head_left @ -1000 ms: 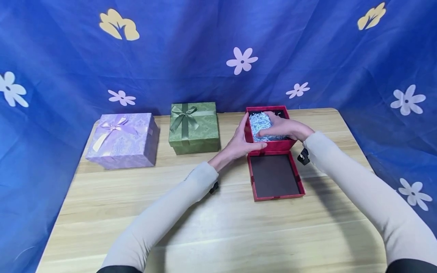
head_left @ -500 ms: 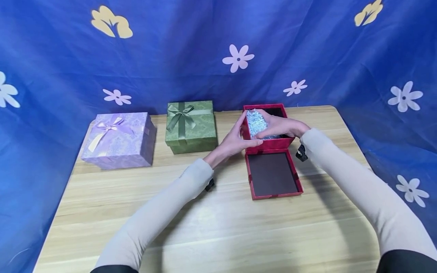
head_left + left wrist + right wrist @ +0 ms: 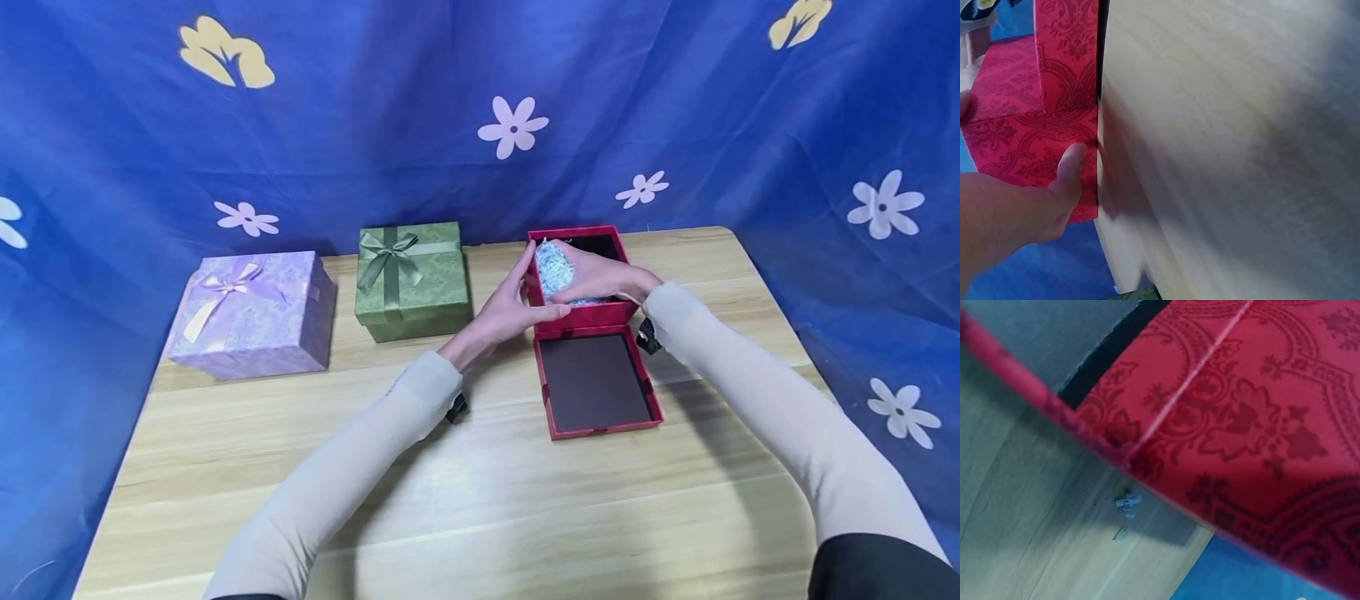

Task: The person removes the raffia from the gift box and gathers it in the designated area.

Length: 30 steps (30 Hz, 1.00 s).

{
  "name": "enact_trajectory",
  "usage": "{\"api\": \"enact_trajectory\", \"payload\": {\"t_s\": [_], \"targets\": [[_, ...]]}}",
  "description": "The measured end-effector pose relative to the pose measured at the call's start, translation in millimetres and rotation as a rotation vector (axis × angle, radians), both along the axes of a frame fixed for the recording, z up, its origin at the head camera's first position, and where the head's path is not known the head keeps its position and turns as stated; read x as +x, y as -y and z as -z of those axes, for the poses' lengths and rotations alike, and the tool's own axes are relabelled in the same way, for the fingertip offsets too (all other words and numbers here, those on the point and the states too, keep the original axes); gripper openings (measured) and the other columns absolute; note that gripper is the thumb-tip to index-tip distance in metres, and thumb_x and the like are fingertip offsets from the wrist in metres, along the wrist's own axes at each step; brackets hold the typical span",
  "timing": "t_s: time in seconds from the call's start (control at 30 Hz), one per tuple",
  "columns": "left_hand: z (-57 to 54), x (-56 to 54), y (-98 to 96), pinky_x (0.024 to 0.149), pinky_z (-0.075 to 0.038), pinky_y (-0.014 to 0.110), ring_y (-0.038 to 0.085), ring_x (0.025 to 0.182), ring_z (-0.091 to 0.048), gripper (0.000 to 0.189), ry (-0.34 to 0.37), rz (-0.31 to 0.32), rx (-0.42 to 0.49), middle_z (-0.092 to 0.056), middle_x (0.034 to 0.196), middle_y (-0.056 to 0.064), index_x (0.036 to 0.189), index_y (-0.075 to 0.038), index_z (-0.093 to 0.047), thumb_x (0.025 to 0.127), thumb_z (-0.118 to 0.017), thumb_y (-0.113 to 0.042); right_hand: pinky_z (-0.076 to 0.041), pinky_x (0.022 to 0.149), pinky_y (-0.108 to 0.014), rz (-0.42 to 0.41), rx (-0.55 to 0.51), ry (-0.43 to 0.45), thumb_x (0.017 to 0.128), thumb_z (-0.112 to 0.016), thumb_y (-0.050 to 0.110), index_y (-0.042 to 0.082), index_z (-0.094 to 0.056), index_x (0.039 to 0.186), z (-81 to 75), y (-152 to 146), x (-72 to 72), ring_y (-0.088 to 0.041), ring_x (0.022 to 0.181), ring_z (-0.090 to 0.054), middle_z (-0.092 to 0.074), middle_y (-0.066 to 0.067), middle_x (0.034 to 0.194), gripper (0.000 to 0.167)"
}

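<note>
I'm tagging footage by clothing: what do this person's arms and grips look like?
The left grip and right grip are gloveless. Long, pale sleeves fit closely, with black fabric farther up and a small black device at each cuff.

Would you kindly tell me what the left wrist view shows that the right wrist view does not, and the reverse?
Only the left wrist view shows the left hand, its thumb on the red box, and a sliver of the green box. Only the right wrist view shows small pale scraps on the table. Both show the patterned red box, wooden table and blue cloth.
</note>
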<state>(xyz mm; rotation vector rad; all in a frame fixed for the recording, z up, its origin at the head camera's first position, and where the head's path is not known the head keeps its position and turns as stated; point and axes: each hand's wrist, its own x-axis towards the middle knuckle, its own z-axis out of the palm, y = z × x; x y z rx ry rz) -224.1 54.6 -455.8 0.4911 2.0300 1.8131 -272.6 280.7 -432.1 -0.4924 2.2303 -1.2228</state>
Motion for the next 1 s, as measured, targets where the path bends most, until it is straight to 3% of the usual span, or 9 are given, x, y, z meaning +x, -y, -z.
{"api": "enact_trajectory", "payload": {"t_s": [0.2,0.43,0.5,0.63,0.73,0.9,1.0], "targets": [[-3.1,0.1,-0.9,0.123,-0.037,0.048,0.028,0.145,-0.04,0.122,0.027,0.011,0.028,-0.037,0.165,0.006,0.178,-0.029,-0.008,0.089,-0.091,-0.023,-0.044,0.117,-0.045,0.023,-0.052,-0.032,0.091,-0.084,0.002,0.006,-0.031,0.166,2.1,-4.1,-1.1,-0.031,0.13,-0.052,-0.053,-0.017,0.148,0.092],[-2.4,1.2,-0.1,0.121,-0.04,0.048,0.033,0.142,-0.044,0.126,0.054,0.018,0.048,-0.032,0.168,0.01,0.178,-0.026,0.001,0.09,-0.089,-0.017,-0.046,0.117,-0.044,0.057,-0.059,-0.051,0.091,-0.083,0.002,0.005,-0.028,0.169,-2.4,-6.0,4.3,-0.032,0.132,-0.053,-0.05,-0.017,0.154,0.095],[-3.2,1.3,-0.1,0.125,-0.036,0.048,0.033,0.151,-0.038,0.128,0.066,0.016,0.049,-0.018,0.178,0.007,0.177,-0.025,0.004,0.091,-0.089,-0.017,-0.042,0.121,-0.048,0.078,-0.045,-0.055,0.092,-0.083,0.002,0.005,-0.025,0.17,-7.2,-7.5,6.1,-0.033,0.138,-0.05,-0.046,-0.017,0.16,0.098],[-6.1,2.2,0.0,0.127,-0.031,0.05,0.038,0.16,-0.027,0.131,0.076,0.011,0.033,-0.006,0.182,0.005,0.176,-0.023,0.009,0.09,-0.09,-0.02,-0.027,0.128,-0.055,0.129,0.025,-0.062,0.093,-0.082,0.005,0.003,-0.011,0.175,-19.7,-12.0,7.9,-0.035,0.156,-0.031,-0.022,-0.018,0.177,0.108],[-6.3,4.0,-0.7,0.126,-0.033,0.05,0.038,0.159,-0.029,0.132,0.076,0.006,0.02,-0.012,0.181,0.007,0.176,-0.021,0.009,0.089,-0.09,-0.022,-0.02,0.13,-0.055,0.159,0.07,-0.062,0.094,-0.08,0.008,0.004,-0.005,0.175,-27.6,-16.1,8.4,-0.031,0.163,-0.016,-0.007,-0.015,0.182,0.111],[-4.5,6.6,-1.8,0.127,-0.032,0.048,0.032,0.155,-0.035,0.132,0.034,0.006,0.02,-0.025,0.175,0.014,0.176,-0.015,0.006,0.087,-0.092,-0.018,-0.024,0.129,-0.054,0.198,0.065,-0.03,0.095,-0.079,0.008,0.008,0.0,0.176,-37.6,-24.3,9.0,-0.028,0.163,-0.012,0.003,-0.01,0.182,0.113],[-3.3,8.0,-2.6,0.129,-0.026,0.046,0.028,0.159,-0.028,0.132,0.0,0.007,0.009,-0.021,0.177,0.013,0.176,-0.014,0.005,0.086,-0.093,-0.016,-0.027,0.128,-0.054,0.231,0.033,-0.002,0.096,-0.077,0.006,0.011,0.005,0.175,-45.6,-30.1,10.6,-0.028,0.163,-0.009,0.008,-0.009,0.182,0.114]]}}
